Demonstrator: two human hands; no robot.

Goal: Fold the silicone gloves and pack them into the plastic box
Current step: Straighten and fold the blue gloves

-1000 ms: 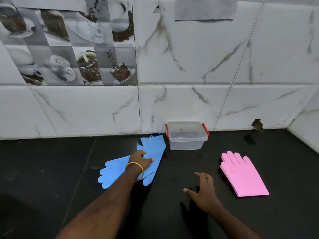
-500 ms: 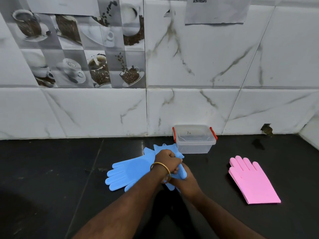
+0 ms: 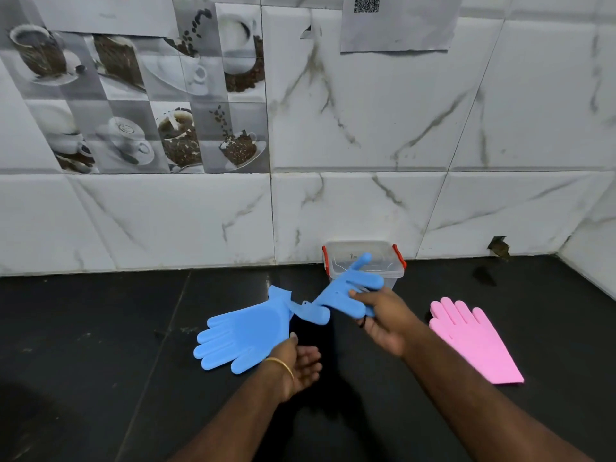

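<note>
Wall (image 3: 366,128): white marble-look tiles w/ grey veins; coffee-cup picture tiles (image 3: 140,101) upper L; paper sheet w/ QR code (image 3: 396,25) stuck up top, R of centre.
Counter (image 3: 83,345): black, glossy, runs to the wall base; we note a small dark hole (image 3: 498,246) in the wall at counter level, far R.
Pink gloves (image 3: 473,341): flat on counter at R, fingers pointing to the wall, cuff end toward us; looks like a stacked pair, can't tell for sure. Well apart from the blue ones.
Blue glove, L (image 3: 243,335): palm side up, fingers spread & pointing L/near; cuff end lifted toward centre. We can't tell if the finger end touches the counter.
Blue glove, R (image 3: 346,291): off the counter, fingers pointing up-R, overlapping the box in our view. Its cuff end meets the L glove's cuff in a bunched twist at centre.
Plastic box (image 3: 363,261): clear, red side clips, against the wall base, centre-R; lid on or off – can't tell. No glove inside as far as we see.
R hand (image 3: 383,315): grips the R blue glove, thumb on top, fingers curled under; dark ring on one finger.
L hand (image 3: 296,365): palm up, just beside the L glove's near edge; thumb tip touches that edge, fingers loosely curved, holding nothing we can see. Gold bangle (image 3: 283,365) on wrist.
</note>
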